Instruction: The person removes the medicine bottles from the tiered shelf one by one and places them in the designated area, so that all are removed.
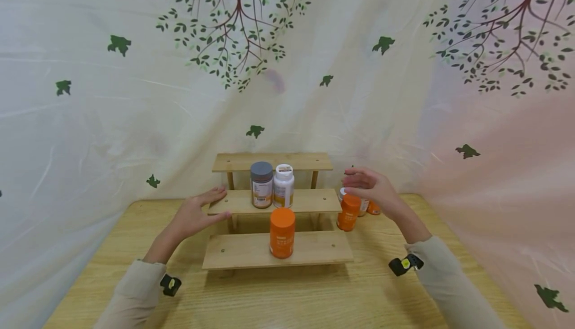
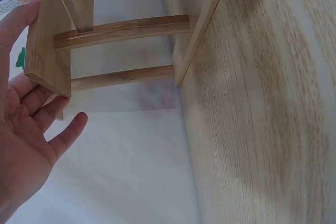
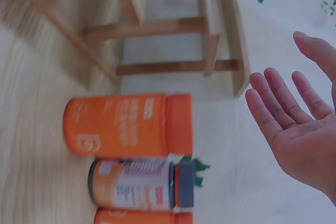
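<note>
At the left end of the middle step of a three-step wooden stand (image 1: 274, 153), my left hand (image 1: 197, 211) holds the board's edge, thumb at the front and fingers round the end. The board's corner (image 2: 50, 56) lies between them in the left wrist view. On that step stand a grey-capped bottle (image 1: 262, 186) and a white bottle (image 1: 283, 189). An orange bottle (image 1: 282, 234) stands upright on the lowest step. My right hand (image 1: 375, 189) hovers, fingers extended and holding nothing, over another orange bottle (image 1: 348, 214) on the table right of the stand.
Beside that orange bottle, several more bottles cluster, among them a second grey-capped bottle (image 3: 139, 184) and another orange one (image 3: 139, 217). The wooden table (image 1: 278, 304) meets a pale curtain (image 1: 179, 94) printed with leaves and branches behind the stand.
</note>
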Demonstrator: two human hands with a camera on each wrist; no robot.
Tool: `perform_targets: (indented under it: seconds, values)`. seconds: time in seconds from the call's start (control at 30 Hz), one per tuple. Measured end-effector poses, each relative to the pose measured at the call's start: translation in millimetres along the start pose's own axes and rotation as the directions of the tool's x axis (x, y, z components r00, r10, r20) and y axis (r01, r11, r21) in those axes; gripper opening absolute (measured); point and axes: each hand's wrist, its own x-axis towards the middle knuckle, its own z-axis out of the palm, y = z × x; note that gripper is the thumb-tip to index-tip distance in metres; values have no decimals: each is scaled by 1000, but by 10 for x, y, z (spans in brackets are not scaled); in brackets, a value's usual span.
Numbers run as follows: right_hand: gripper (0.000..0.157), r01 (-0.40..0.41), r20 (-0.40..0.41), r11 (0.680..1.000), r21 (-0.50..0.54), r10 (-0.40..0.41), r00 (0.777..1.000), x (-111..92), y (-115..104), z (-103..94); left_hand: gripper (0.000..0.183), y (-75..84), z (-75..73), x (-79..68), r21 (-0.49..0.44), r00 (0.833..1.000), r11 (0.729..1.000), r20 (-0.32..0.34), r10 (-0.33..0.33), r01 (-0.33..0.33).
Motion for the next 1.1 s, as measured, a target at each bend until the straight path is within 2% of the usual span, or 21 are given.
perform_targets:
  seconds: [0.3,0.73,1.1]
  values:
    - [55,71,32,995,64,-73,997,160,-185,246,69,-15,-4,27,-7,1000,1000,2,-1,1]
    - [53,52,114,993,107,-65,991,434,-303,624,70,-3,-19,44,-13,1000,1000,14,-3,4]
    - [54,46,179,991,129,-68,981,606,-284,889,70,-28,-8,30,-18,1000,1000,21,-8,9]
